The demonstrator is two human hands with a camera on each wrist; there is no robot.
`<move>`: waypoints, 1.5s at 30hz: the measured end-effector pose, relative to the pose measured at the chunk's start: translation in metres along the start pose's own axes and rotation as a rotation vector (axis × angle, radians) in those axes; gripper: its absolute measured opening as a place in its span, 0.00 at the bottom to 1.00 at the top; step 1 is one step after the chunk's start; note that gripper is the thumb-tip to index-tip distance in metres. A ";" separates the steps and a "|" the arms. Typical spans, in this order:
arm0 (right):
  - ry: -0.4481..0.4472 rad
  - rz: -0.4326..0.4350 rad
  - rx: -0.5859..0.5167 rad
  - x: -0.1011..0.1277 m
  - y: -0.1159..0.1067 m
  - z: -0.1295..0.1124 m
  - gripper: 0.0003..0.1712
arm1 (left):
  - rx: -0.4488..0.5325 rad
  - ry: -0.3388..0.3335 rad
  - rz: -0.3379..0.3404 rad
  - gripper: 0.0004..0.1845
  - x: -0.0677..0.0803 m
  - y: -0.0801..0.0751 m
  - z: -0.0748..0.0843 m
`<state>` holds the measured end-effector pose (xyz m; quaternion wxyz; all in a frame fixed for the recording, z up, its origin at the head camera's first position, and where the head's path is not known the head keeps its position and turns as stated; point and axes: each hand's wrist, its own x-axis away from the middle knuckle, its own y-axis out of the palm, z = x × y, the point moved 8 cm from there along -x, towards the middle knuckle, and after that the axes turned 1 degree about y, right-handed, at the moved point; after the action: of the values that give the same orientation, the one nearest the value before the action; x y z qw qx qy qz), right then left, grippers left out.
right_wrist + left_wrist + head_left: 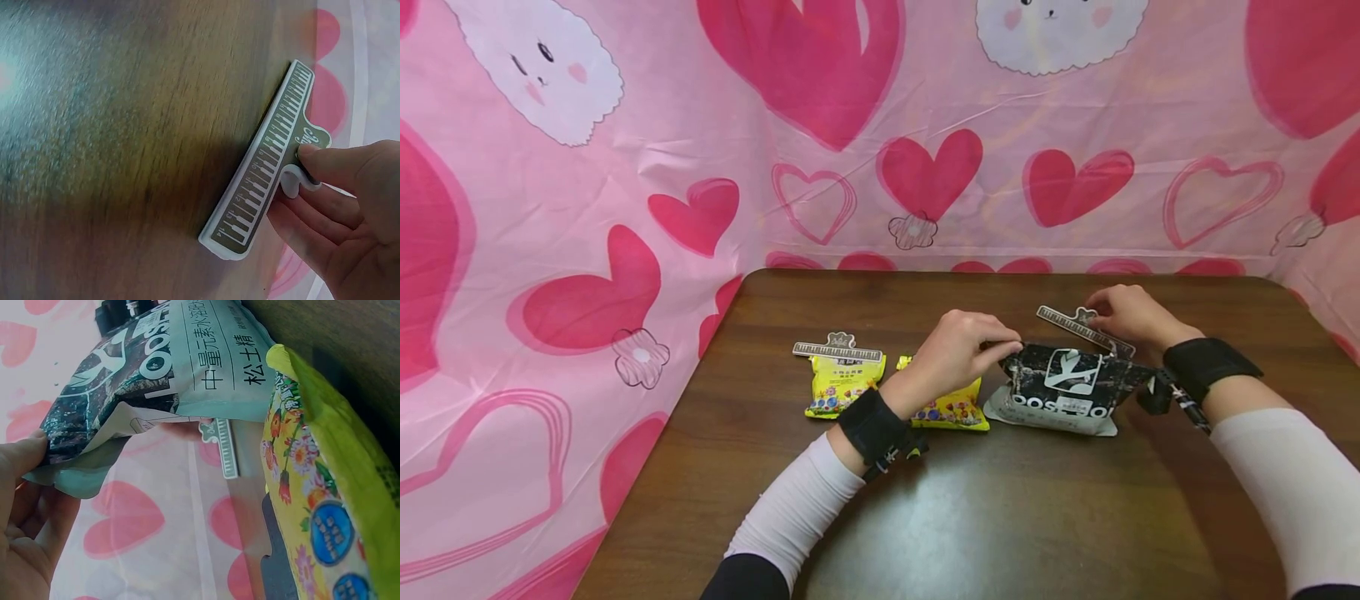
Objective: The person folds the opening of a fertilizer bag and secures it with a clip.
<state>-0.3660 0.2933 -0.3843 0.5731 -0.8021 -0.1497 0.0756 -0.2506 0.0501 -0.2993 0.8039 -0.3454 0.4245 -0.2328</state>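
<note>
On the dark wooden table (1000, 517), the left hand (955, 354) pinches the top corner of a black-and-mint snack bag (1063, 387), its fingers (25, 456) closed on the folded upper edge. The bag lies flat near the table's middle, just right of two yellow candy packets. The right hand (1131, 315) holds a piano-key bag clip (265, 169) by its tab, thumb and fingers clamped round it, the clip's long bar lying at the bag's top edge. The nearer yellow packet (951, 408) sits partly under the left wrist; the farther yellow packet (842, 383) carries a second clip (837, 348) across its top. A pink heart-print cloth (625, 208) hangs behind.
</note>
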 end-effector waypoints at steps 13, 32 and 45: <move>0.000 0.035 -0.035 0.013 -0.012 0.002 0.19 | -0.005 -0.007 -0.002 0.09 0.002 0.002 0.000; -0.061 0.247 -0.011 0.055 -0.073 -0.033 0.19 | 0.017 -0.010 0.007 0.09 0.002 0.001 -0.003; -0.139 0.325 -0.124 0.080 -0.095 -0.071 0.14 | 0.021 -0.008 0.005 0.09 0.003 0.003 -0.005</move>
<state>-0.2845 0.2847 -0.2670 0.4911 -0.8423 -0.0619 0.2132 -0.2528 0.0489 -0.3051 0.8098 -0.3366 0.4196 -0.2340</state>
